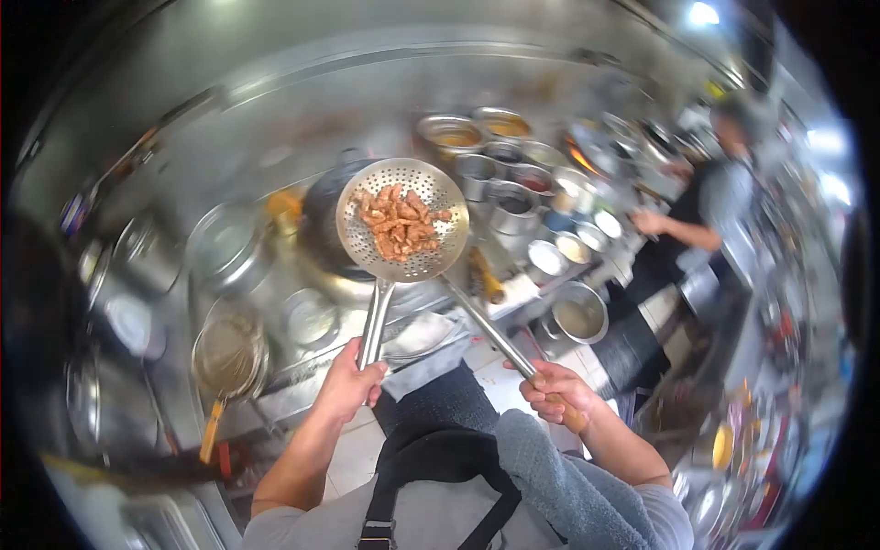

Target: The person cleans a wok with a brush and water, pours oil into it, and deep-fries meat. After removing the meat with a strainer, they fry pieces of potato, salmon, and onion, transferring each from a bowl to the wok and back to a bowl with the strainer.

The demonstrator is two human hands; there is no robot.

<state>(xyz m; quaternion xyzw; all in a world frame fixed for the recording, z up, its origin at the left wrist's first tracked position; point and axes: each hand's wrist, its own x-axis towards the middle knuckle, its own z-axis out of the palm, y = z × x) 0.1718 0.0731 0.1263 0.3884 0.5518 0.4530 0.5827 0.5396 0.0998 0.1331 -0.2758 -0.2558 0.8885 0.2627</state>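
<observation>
A round perforated skimmer (pixel 447 194) is held up in front of me, with several browned pieces of meat (pixel 401 223) lying in it. My left hand (pixel 350 385) is closed around its metal handle. In my right hand (pixel 561 396) is a long metal handle (pixel 490 328) with a wooden grip, possibly a ladle's. Its far end disappears behind the skimmer's lower right edge, so I cannot see the head. Behind the skimmer, partly covered by it, sits a large dark wok or pot (pixel 321 215) on the stove.
Pots of sauces and liquids (pixel 456 135) crowd the back right. White containers (pixel 547 258) line the counter. A fine strainer with a wooden handle (pixel 227 357) rests at left, near a metal pot (pixel 225 240). At right, a co-worker (pixel 706 206) stands near a flaming wok (pixel 591 151).
</observation>
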